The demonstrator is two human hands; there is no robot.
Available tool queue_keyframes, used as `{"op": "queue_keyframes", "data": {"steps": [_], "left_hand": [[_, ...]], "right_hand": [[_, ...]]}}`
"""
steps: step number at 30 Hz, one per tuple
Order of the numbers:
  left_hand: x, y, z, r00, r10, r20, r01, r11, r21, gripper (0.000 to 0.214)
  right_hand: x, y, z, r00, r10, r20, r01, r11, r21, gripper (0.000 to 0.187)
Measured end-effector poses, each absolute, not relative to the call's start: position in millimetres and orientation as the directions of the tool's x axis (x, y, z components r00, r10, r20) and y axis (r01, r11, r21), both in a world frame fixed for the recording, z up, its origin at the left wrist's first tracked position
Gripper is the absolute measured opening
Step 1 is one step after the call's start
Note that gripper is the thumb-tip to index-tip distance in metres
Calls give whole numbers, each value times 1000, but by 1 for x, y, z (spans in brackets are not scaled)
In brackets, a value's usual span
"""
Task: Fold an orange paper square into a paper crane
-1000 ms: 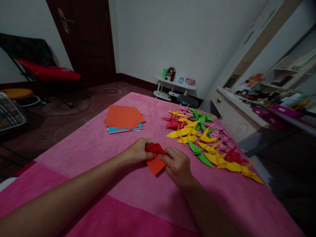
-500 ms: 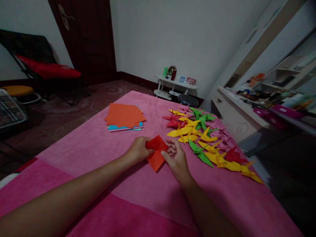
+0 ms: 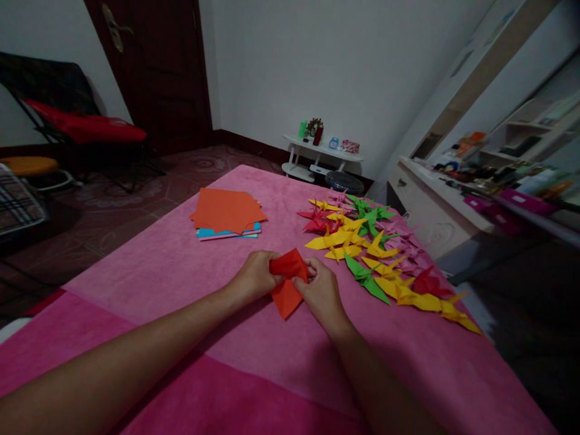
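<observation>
A red-orange folded paper (image 3: pixel 286 284) lies on the pink cloth (image 3: pixel 190 266) in front of me, its upper flap lifted. My left hand (image 3: pixel 254 276) pinches its left side with curled fingers. My right hand (image 3: pixel 319 290) grips its right side, fingers closed over the upper flap. A stack of paper sheets (image 3: pixel 227 214), orange on top with blue and pink beneath, lies farther back on the left. Several folded paper cranes (image 3: pixel 371 254) in yellow, green, red and pink are spread to the right of my hands.
A folding chair with a red cushion (image 3: pixel 81 127) and a dark door (image 3: pixel 158 66) stand at the back left. A small white shelf (image 3: pixel 321 158) sits by the far wall. A cluttered desk (image 3: pixel 475 193) runs along the right.
My right hand, with its fingers loosened half a second ago, has closed again on the paper's right side. The upper flap has been raised and turned. My left hand stays in place.
</observation>
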State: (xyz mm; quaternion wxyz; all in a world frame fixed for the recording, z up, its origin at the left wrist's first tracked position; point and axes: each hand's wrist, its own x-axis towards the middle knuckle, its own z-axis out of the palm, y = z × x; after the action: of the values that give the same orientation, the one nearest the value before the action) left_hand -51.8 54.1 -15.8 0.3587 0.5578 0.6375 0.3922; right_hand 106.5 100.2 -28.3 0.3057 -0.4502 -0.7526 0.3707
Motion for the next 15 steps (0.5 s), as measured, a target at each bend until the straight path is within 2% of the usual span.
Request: {"op": "queue_keyframes", "data": {"steps": [8,15], "left_hand": [[-51,53,-15,-129,991,38,530,37,847,18],[-53,55,-13,-105,994,38,490,19,872,19]], "right_hand": [[105,96,-24,-395,903,168,528,373,-763,35],[106,95,-26,-408,894,185,517,393,-760,25]]}}
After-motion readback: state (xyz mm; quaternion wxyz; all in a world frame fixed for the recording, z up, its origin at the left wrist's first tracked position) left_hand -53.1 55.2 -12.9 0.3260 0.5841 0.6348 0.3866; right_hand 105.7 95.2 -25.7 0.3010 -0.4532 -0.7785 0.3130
